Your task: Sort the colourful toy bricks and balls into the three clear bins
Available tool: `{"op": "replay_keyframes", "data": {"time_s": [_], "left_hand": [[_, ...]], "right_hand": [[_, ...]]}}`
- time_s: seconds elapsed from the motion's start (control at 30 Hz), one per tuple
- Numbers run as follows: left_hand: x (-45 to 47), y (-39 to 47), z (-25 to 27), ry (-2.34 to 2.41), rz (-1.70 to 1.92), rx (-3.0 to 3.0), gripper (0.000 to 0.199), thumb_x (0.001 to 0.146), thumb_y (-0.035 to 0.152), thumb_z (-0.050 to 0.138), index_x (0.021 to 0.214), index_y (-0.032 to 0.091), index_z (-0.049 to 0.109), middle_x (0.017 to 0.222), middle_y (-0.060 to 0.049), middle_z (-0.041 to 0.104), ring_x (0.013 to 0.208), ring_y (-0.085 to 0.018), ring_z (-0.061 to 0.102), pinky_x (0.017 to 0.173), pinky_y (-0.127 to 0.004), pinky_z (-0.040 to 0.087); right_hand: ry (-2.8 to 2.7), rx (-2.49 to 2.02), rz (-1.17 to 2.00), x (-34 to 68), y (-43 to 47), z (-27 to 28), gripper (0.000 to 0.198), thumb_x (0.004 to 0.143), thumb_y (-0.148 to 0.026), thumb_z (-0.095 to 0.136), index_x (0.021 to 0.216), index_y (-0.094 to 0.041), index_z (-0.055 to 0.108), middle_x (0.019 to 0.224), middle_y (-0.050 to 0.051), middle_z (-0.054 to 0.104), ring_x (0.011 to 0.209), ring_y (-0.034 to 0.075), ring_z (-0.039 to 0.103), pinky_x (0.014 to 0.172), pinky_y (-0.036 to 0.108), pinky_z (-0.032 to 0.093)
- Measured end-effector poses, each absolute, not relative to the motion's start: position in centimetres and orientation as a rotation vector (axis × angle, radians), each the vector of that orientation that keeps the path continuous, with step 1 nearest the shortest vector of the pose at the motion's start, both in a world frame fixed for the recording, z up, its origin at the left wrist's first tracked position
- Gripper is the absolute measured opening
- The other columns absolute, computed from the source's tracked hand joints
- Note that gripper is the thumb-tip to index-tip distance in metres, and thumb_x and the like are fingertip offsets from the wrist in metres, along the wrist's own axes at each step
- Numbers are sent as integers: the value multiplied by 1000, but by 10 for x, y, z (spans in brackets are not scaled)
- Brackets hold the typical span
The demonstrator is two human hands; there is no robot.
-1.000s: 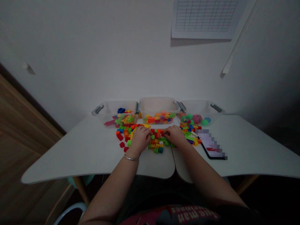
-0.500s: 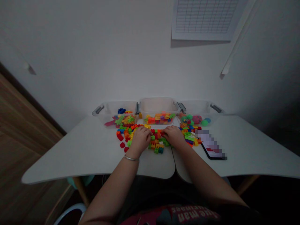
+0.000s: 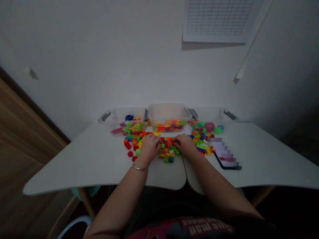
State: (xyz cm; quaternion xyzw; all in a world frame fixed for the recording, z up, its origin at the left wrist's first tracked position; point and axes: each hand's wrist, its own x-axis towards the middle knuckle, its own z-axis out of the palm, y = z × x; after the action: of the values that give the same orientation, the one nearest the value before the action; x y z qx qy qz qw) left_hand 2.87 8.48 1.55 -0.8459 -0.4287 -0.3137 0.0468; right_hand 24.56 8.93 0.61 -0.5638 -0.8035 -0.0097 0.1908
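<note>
A loose spread of colourful toy building bricks lies on the white table in front of me. Over its left part rests my left hand, fingers bent and close together among the bricks; what they hold, if anything, is hidden. A silvery bangle circles that wrist. My right hand is at the right of the middle, its fingers curled inward with the tips near red and green bricks. Whatever sits between those fingertips is too small to make out. Separate red bricks lie left of my left hand.
Three clear plastic bins stand against the wall: the left bin and middle bin contain bricks and colourful pieces, the right bin balls. A phone lies right of the bricks. A seam divides the table top.
My right hand has shifted very slightly to the right, its fingertips drawing back a little from the red bricks. My left hand stays in place.
</note>
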Motion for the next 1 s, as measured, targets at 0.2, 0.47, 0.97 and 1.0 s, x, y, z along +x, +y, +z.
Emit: {"op": "replay_keyframes", "data": {"time_s": [0.2, 0.47, 0.97, 1.0], "left_hand": [[29, 84, 17, -1308, -931, -2580, 16, 80, 10, 52, 79, 20, 64, 86, -6, 67, 90, -22, 54, 90, -40, 46], [29, 83, 17, -1305, -946, -2573, 16, 80, 10, 51, 79, 19, 64, 85, -6, 67, 90, -22, 54, 91, -40, 46], [28, 85, 15, -1319, -937, -2577, 16, 80, 11, 51, 79, 20, 64, 86, -5, 66, 90, -22, 55, 90, -40, 46], [28, 84, 16, -1319, -935, -2579, 16, 80, 11, 51, 79, 20, 64, 86, -5, 66, 90, -22, 55, 89, -40, 46]], "right_hand": [[-2248, -1554, -14, 248, 90, 3, 17, 85, -30, 65, 99, -21, 70, 101, 6, 71, 97, 21, 59, 88, 33, 41], [-2259, -1625, -87, 246, 92, 4, 23, 88, -38, 62, 97, -20, 73, 99, 8, 71, 95, 22, 59, 86, 32, 41], [-2047, -1546, 17, 242, 87, 10, 12, 85, -32, 65, 88, -20, 67, 84, 5, 70, 84, 20, 62, 81, 32, 42], [-1981, -1492, 38, 241, 88, 12, 11, 85, -30, 63, 89, -20, 66, 86, 5, 70, 83, 20, 61, 80, 31, 43]]}}
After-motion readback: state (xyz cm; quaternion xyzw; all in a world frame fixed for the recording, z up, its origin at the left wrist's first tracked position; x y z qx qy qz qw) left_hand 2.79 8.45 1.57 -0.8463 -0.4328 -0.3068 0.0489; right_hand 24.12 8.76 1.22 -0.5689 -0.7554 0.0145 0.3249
